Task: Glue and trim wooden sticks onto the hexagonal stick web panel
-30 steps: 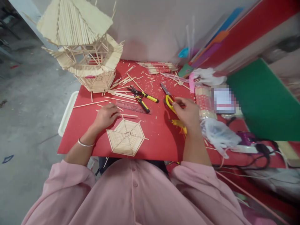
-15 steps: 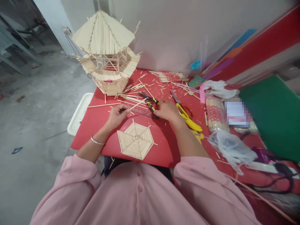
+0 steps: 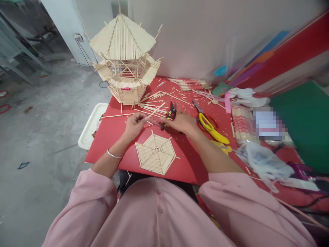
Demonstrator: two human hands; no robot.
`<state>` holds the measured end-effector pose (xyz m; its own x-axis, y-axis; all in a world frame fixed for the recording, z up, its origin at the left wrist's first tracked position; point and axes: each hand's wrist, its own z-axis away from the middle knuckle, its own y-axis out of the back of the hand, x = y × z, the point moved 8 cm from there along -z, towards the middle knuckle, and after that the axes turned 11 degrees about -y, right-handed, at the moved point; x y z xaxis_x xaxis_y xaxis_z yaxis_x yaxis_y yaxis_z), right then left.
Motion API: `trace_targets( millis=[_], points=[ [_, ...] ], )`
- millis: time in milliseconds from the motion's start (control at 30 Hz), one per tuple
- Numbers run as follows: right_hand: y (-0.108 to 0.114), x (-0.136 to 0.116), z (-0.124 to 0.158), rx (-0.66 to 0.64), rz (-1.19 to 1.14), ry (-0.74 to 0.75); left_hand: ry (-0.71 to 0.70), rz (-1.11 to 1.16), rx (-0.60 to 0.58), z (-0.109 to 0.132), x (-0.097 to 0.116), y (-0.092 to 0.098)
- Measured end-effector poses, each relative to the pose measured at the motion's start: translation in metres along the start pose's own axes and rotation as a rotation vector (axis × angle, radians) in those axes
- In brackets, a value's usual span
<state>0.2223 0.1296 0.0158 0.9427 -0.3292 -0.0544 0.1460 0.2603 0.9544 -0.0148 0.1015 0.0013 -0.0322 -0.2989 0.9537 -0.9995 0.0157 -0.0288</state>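
My left hand point(image 3: 135, 126) pinches one end of a thin wooden stick point(image 3: 157, 109), which slants up to the right over the table. My right hand point(image 3: 183, 121) is wrapped round a pair of black-and-yellow pliers point(image 3: 171, 112), whose dark jaws point upward and stand apart, just right of the stick. Its fingers partly hide the handles. In front of both hands a flat hexagonal panel of sticks point(image 3: 158, 156) lies on the red table point(image 3: 186, 168). Behind the pliers, loose sticks point(image 3: 151, 109) lie scattered.
A pagoda-like stick model point(image 3: 123, 44) stands at the back left. Yellow-handled scissors point(image 3: 213, 130) lie right of my right hand. Bundled sticks point(image 3: 241, 123), plastic bags point(image 3: 260, 163) and a green board point(image 3: 303, 127) are farther right. A white tray point(image 3: 87, 125) sits beyond the left edge.
My right hand has picked up the pliers from the table and turned them so the jaws point upward. The stick in my left hand now tilts more steeply. The view has shifted slightly.
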Motion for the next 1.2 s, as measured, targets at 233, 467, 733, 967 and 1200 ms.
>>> trace_targets(
  millis=[233, 467, 733, 967, 1200],
  points=[
    [-0.002, 0.006, -0.010, -0.032, 0.117, 0.025, -0.002, -0.003, 0.045, -0.002, -0.003, 0.006],
    [0.011, 0.038, -0.022, -0.035, 0.009, -0.067, 0.001, 0.074, 0.042, -0.001, -0.005, 0.003],
    [0.057, 0.063, 0.004, -0.293, -1.431, 0.102, 0.051, 0.176, 0.076, -0.002, -0.003, 0.005],
    [0.017, 0.019, 0.070, -0.642, -1.534, 0.179, 0.117, 0.228, 0.091, 0.001, -0.004, 0.001],
    [0.001, 0.029, 0.069, -0.168, -0.727, 0.274, 0.103, 0.398, 0.153, 0.001, 0.000, 0.000]
  ],
)
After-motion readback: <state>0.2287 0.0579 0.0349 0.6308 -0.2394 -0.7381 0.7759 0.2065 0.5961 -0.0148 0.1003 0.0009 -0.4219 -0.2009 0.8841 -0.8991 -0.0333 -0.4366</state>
